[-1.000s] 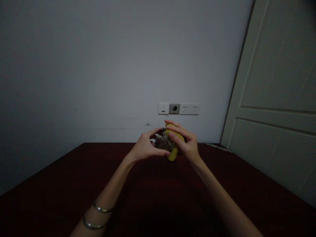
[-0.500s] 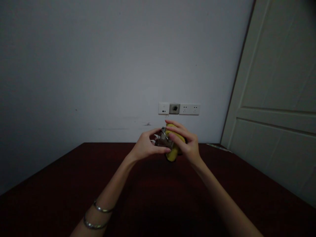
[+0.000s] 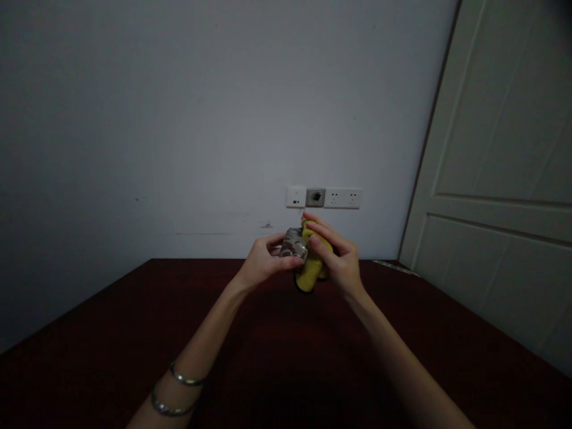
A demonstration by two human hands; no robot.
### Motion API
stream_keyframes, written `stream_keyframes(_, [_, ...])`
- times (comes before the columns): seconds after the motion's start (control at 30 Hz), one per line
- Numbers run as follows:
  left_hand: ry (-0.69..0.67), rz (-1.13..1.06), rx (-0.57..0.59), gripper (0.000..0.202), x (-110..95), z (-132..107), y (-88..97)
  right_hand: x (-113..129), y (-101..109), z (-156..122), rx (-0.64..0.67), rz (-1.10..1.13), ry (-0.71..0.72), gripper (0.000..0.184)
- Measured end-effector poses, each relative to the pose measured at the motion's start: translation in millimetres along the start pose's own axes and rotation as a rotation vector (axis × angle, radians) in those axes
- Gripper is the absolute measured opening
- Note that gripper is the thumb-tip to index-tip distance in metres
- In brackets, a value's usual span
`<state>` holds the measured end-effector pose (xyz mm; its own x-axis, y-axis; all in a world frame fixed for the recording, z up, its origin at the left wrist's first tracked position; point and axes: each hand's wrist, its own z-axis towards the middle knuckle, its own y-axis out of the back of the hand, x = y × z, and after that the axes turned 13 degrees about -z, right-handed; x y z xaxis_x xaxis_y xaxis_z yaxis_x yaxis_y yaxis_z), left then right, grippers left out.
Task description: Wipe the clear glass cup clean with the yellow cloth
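A small clear, glass-like block-shaped object (image 3: 294, 243) is held up above the table, its exact kind not plain in the dim light. My left hand (image 3: 263, 260) grips it, thumb along the near lower edge and fingers behind. Bunched in my right hand (image 3: 339, 256) is a yellow cloth (image 3: 310, 271) with a dark edge. The cloth presses against the right side of the clear object, and its lower end hangs beneath my fingers. Two silver bangles (image 3: 172, 408) circle my left forearm.
A dark red table (image 3: 277, 357) spreads below both hands and meets a pale wall (image 3: 201, 119). Wall sockets (image 3: 342, 198) sit just beyond my hands. At the right stands a panelled door (image 3: 500, 179). A thin flat strip (image 3: 395, 267) lies at the table's far right edge.
The clear object has turned in my left hand, showing a different face. My right hand has shifted the cloth slightly, and its hanging end has swung a little left.
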<state>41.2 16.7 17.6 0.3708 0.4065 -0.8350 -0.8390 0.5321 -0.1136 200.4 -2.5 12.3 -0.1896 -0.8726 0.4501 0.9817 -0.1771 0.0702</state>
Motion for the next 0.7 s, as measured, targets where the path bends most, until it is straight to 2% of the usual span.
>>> stream_keyframes(0.07, [-0.007,-0.011,-0.009,0.059,0.9,0.6,1.1,0.3,-0.4,0.0,0.002,0.010,-0.013,0.023])
stream_keyframes(0.27, [-0.025,0.020,-0.021,0.059,0.0,1.9,0.5,8.4,4.0,-1.1,0.067,-0.044,0.125,0.025])
stream_keyframes(0.37, [-0.022,0.092,-0.016,0.061,-1.6,1.1,-0.9,4.4,5.1,0.2,0.073,-0.037,0.063,0.022])
stream_keyframes(0.5, [-0.021,0.327,-0.064,0.064,-1.4,1.0,0.1,1.6,1.8,0.6,0.032,-0.056,-0.053,0.019])
stream_keyframes(0.57, [-0.046,0.430,-0.088,0.063,-0.3,2.3,1.0,4.2,-0.3,-0.1,0.056,-0.152,0.006,0.020])
stream_keyframes(0.7, [-0.111,0.529,-0.077,0.059,0.9,4.8,0.9,8.4,-2.0,-1.0,0.148,-0.306,0.221,0.026])
